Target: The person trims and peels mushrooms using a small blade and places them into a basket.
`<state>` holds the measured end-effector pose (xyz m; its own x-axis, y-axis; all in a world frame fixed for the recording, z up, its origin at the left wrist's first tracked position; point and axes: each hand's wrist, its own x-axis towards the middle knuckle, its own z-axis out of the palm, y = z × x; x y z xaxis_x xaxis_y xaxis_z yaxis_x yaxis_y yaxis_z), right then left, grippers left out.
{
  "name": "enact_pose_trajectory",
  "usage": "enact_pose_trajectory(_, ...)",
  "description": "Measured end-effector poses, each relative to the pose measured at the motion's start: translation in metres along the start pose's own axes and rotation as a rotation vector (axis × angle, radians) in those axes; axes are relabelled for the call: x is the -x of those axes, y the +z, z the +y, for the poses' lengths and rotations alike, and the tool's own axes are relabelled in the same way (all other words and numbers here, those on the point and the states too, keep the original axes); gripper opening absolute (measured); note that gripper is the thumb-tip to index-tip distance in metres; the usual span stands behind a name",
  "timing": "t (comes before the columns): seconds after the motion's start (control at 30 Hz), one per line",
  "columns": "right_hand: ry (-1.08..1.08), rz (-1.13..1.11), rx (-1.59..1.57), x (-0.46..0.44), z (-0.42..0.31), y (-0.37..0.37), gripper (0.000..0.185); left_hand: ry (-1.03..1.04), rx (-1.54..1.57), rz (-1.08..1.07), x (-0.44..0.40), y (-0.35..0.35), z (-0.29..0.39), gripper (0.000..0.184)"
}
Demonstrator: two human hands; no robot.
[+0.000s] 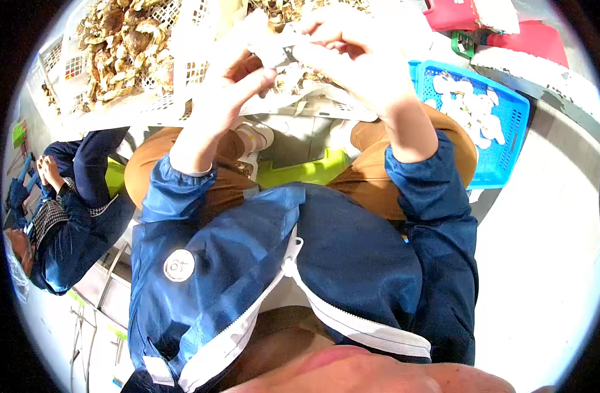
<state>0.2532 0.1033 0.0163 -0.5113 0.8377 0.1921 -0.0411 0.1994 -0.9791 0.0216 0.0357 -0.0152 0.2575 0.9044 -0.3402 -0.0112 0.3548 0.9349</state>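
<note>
At left, knobbly, rough brown pieces (136, 42) in a white latticed plastic crate (74, 67). Far centre, between half-curled left hand (244, 75) and bent-fingered right hand (352, 49), touching both, a pale piece (272, 48); long axis, grip and closure lost in glare. At right, smooth whitish slices (470, 108) in a perforated blue basket (517, 121).

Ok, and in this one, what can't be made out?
- Head view: the pale piece between the left hand and right hand; glare washes out its shape and the fingertips.
- Head view: the far ends of the white crates, cut off by the top edge.
- Head view: whether the co-worker's hands hold anything; too small.
- Head view: the person's right shoe, mostly hidden by crate and leg.
</note>
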Motion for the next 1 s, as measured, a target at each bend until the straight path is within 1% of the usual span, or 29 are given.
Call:
enact_pose_trajectory(0.03,-0.153,0.005,0.131,0.0,-0.004,0.0,0.009,-0.009,0.227,-0.051,-0.001,0.0,0.001,0.043)
enact_pose_trajectory(0.07,-0.198,0.008,0.193,0.001,-0.007,0.002,0.02,-0.017,0.455,-0.1,-0.001,0.002,0.003,0.048)
enact_pose_trajectory(0.1,-0.293,-0.023,0.281,0.0,-0.008,0.003,0.02,-0.025,0.683,-0.149,-0.001,0.003,0.006,0.054)
enact_pose_trajectory(0.13,-0.389,-0.054,0.368,-0.002,-0.01,0.004,0.021,-0.08,0.961,-0.323,-0.001,-0.002,0.008,0.066)
enact_pose_trajectory(0.17,-0.485,-0.087,0.452,-0.003,-0.011,0.005,0.021,-0.083,1.061,-0.358,-0.003,0.002,0.011,0.065)
enact_pose_trajectory(0.2,-0.571,-0.035,0.492,-0.002,-0.002,0.014,0.023,-0.117,1.181,-0.369,-0.004,0.001,0.009,0.065)
enact_pose_trajectory(0.23,-0.579,-0.068,0.491,-0.002,0.003,0.016,0.022,-0.15,1.301,-0.38,-0.004,-0.001,0.005,0.065)
enact_pose_trajectory(0.3,-0.599,-0.136,0.491,-0.005,0.007,0.019,0.019,-0.12,1.216,-0.204,-0.001,-0.004,-0.004,0.067)
enact_pose_trajectory(0.33,-0.531,-0.141,0.5,-0.002,0.004,0.02,0.013,-0.106,1.172,-0.118,0.0,-0.005,-0.004,0.067)
enact_pose_trajectory(0.37,-0.452,-0.137,0.435,-0.001,0.003,0.019,0.012,-0.065,1.165,-0.112,0.005,-0.006,-0.002,0.062)
enact_pose_trajectory(0.43,-0.292,-0.125,0.309,-0.001,0.0,0.012,0.009,-0.027,0.886,-0.028,-0.002,-0.002,0.013,0.069)
enact_pose_trajectory(0.47,-0.239,-0.066,0.306,-0.004,-0.003,0.01,0.01,-0.024,0.823,-0.022,-0.001,-0.002,0.012,0.071)
enact_pose_trajectory(0.57,-0.113,0.009,0.235,-0.005,0.009,0.017,0.011,-0.038,0.644,0.003,0.002,0.001,0.009,0.077)
enact_pose_trajectory(0.6,-0.041,-0.01,0.285,-0.001,0.014,0.023,0.013,-0.048,0.59,0.028,0.004,0.006,0.012,0.078)
enact_pose_trajectory(0.63,-0.035,-0.027,0.33,0.001,0.015,0.025,0.012,-0.056,0.535,0.055,0.005,0.01,0.014,0.079)
enact_pose_trajectory(0.7,-0.022,-0.062,0.413,0.004,0.013,0.028,0.011,-0.007,0.503,0.034,0.006,0.015,0.015,0.079)
enact_pose_trajectory(0.73,-0.053,-0.098,0.394,0.003,0.017,0.026,0.01,0.008,0.475,0.033,0.005,0.016,0.014,0.08)
enact_pose_trajectory(0.8,-0.1,-0.079,0.442,0.004,0.019,0.027,0.01,0.053,0.431,0.02,0.003,0.017,0.009,0.081)
enact_pose_trajectory(0.83,-0.123,-0.068,0.466,0.004,0.019,0.027,0.01,0.039,0.458,0.034,0.003,0.018,0.008,0.081)
enact_pose_trajectory(0.9,-0.092,-0.029,0.424,0.005,0.017,0.029,0.011,0.011,0.51,0.065,0.004,0.02,0.011,0.082)
enact_pose_trajectory(0.97,-0.063,0.008,0.383,0.004,0.015,0.03,0.014,0.001,0.525,0.045,0.003,0.02,0.009,0.082)
enact_pose_trajectory(1.0,-0.092,0.03,0.4,0.004,0.016,0.03,0.014,-0.004,0.534,0.034,0.003,0.02,0.008,0.081)
